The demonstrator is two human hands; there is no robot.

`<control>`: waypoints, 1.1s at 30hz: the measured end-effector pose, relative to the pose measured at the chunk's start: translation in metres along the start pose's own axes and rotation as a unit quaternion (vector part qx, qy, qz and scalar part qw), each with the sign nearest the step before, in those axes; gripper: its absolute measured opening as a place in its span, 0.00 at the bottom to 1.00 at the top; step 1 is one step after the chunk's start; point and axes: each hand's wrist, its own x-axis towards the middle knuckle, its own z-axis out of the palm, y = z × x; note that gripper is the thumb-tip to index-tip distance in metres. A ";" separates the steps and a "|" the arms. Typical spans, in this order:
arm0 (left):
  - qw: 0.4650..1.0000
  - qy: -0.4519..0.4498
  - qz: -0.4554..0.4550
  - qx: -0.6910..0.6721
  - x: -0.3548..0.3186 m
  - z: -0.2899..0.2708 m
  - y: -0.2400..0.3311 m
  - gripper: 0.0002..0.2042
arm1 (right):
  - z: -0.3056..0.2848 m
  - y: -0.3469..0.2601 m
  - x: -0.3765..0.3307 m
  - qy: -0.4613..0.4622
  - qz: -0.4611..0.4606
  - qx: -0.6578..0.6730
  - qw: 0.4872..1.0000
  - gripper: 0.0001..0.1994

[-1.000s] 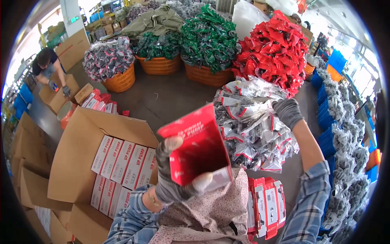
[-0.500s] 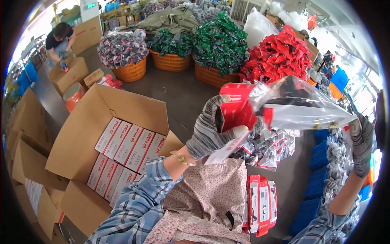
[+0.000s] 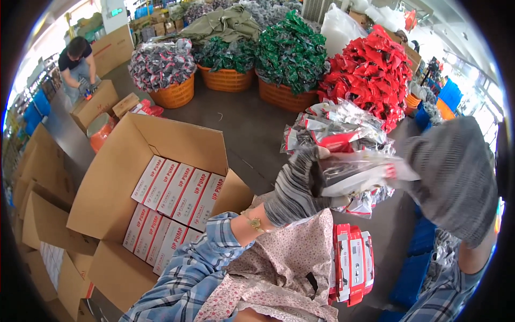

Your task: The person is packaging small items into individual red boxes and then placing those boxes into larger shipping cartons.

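Note:
My left hand [image 3: 295, 188], in a grey striped knit glove, is closed round a small red carton [image 3: 339, 141], mostly hidden by the glove and a bag. A clear plastic bag [image 3: 370, 169] with something in it lies across the carton and reaches toward my right. At the bag's far end is my right hand [image 3: 453, 180], gloved in grey, blurred and close to the camera; its fingers are hidden. Below both hands rests a pile of bagged parts [image 3: 348, 123] with red and white labels.
An open cardboard box [image 3: 107, 193] at the left holds rows of white-and-red cartons [image 3: 177, 188]. Flattened red-and-white cartons [image 3: 351, 263] lie right of my lap. Orange baskets [image 3: 228, 79], a red bagged heap [image 3: 370, 70] and blue bins [image 3: 421, 236] stand around. A co-worker [image 3: 78, 67] handles a box.
My right hand has swung inward and nearer the camera, toward my left hand. The carton and bag have come lower and turned, and the bag is less stretched out.

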 end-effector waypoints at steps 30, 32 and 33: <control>0.989 -0.033 0.077 0.121 -0.027 -0.005 0.015 0.36 | 0.049 0.003 0.022 0.146 -0.349 -0.023 0.925 0.15; 0.993 -0.055 0.107 -0.005 -0.016 -0.003 0.016 0.41 | 0.019 -0.005 0.008 0.080 -0.214 0.164 0.960 0.14; 0.993 -0.060 0.104 -0.016 -0.014 -0.002 0.015 0.41 | 0.008 -0.008 0.004 0.024 -0.083 0.352 0.932 0.13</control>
